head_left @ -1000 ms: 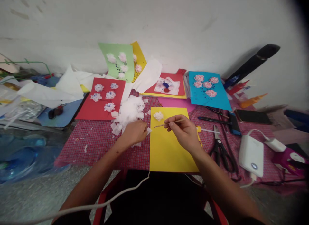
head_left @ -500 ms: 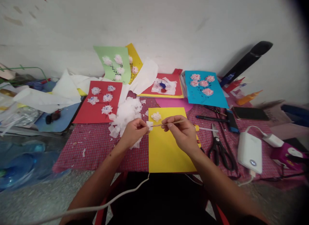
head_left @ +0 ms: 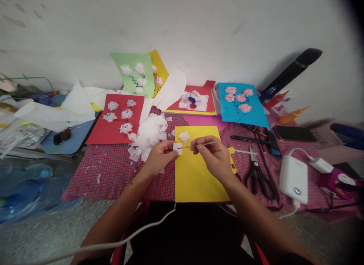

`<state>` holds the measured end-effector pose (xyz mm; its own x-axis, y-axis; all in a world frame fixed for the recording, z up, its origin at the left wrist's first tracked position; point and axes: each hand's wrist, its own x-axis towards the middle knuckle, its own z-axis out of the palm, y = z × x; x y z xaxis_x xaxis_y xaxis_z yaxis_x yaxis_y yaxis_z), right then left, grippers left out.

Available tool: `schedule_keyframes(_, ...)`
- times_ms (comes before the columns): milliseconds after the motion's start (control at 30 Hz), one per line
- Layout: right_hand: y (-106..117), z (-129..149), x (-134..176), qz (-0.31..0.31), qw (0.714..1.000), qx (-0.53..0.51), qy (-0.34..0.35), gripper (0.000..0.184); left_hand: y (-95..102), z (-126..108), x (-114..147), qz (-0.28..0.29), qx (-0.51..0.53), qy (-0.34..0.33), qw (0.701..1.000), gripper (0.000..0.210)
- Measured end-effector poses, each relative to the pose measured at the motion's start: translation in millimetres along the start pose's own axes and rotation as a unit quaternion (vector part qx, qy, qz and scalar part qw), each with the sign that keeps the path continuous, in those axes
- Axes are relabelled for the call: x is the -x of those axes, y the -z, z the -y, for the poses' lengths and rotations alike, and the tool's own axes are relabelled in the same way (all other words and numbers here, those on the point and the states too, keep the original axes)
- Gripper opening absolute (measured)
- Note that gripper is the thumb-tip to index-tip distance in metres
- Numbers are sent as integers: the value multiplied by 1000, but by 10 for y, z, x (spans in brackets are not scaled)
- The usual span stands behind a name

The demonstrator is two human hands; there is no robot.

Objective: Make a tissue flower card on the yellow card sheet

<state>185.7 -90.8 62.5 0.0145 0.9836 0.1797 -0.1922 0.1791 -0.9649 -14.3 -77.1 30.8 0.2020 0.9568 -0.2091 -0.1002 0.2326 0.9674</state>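
I'm watching over a craft corner: flower cards beyond the yellow sheet, white scraps left of it, scissors right.

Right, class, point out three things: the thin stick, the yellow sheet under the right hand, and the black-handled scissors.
Thin stick (head_left: 186,147), head view: bare length near its tip.
Yellow sheet (head_left: 196,172), head view: its bare middle.
Black-handled scissors (head_left: 256,166), head view: where the handles meet, by the pivot.

flower on sheet | tissue pile left of sheet | scissors right | power bank farther right
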Motion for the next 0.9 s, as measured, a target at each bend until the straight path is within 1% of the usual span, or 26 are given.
schedule_keyframes(100,4,-18,-6,1,1000,1,-6,13,0,4,14,-1,-7,11,1000,28)
schedule_keyframes(333,42,-6,-51,6,1000,18,-16,15,-11,-1,8,-11,26,38,999,35)
schedule_keyframes(467,57,46,-190,23,999,35,-20,13,-12,-60,-76,-6,12,41,999,37)
schedule_keyframes(567,32,120,-453,52,997,59,-15,12,4,-154,-246,2,-5,20,1000,34)
schedule_keyframes(667,-11,220,-829,73,993,93,-11,16,30,-280,-497,11,-21,-3,1000,34)
schedule_keyframes(700,-21,252,-960,77,992,96,-20,17,39,-321,-583,15,-26,-9,1000,36)
schedule_keyframes(767,-26,291,-1197,75,992,87,-61,18,53,-389,-739,17,-30,-26,999,38)
schedule_keyframes(833,-7,285,-1382,61,990,79,-104,17,59,-430,-858,15,-42,-39,998,40)
schedule_keyframes(900,26,232,-1505,39,987,98,-122,15,55,-443,-938,18,-57,-49,997,41)
